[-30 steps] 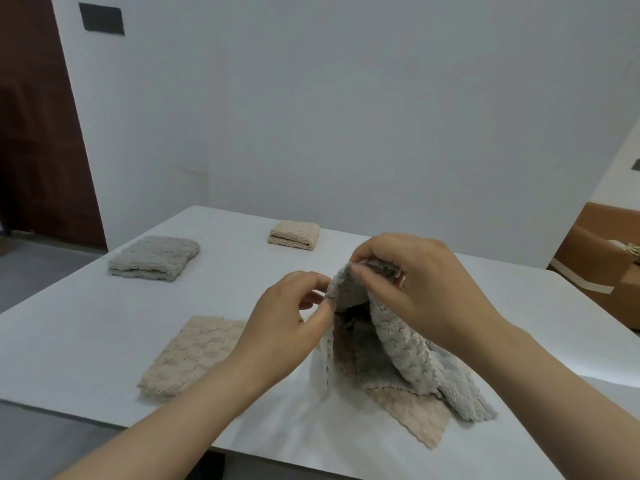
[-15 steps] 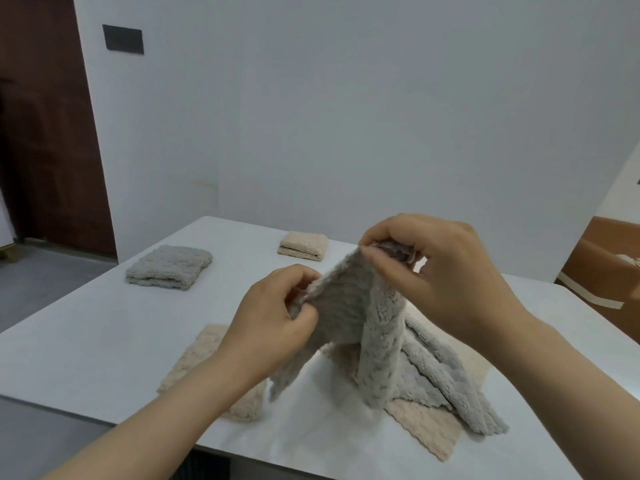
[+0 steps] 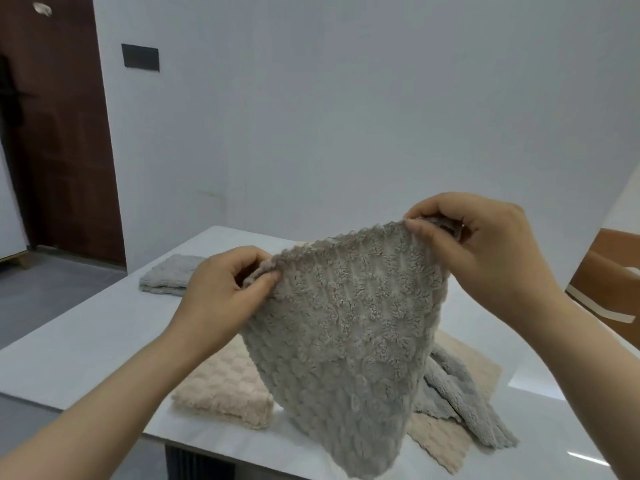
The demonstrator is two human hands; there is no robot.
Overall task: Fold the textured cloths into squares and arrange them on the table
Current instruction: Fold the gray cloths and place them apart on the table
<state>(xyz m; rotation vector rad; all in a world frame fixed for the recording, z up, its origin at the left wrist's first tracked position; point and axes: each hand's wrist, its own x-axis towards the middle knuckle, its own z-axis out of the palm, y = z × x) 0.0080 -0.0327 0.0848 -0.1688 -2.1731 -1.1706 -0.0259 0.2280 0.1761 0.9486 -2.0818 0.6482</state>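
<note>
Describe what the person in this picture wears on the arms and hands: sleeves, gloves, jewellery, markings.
The left hand and right hand are bare, without gloves. The left forearm and right forearm show no sleeves, watch or bands within the frame. A tiny glint on a right-hand finger, beside the grey cloth, may be a ring; it is too small to tell.

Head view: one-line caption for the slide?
Left hand and right hand pinch the top corners of a grey textured cloth, holding it spread above the white table.
</note>
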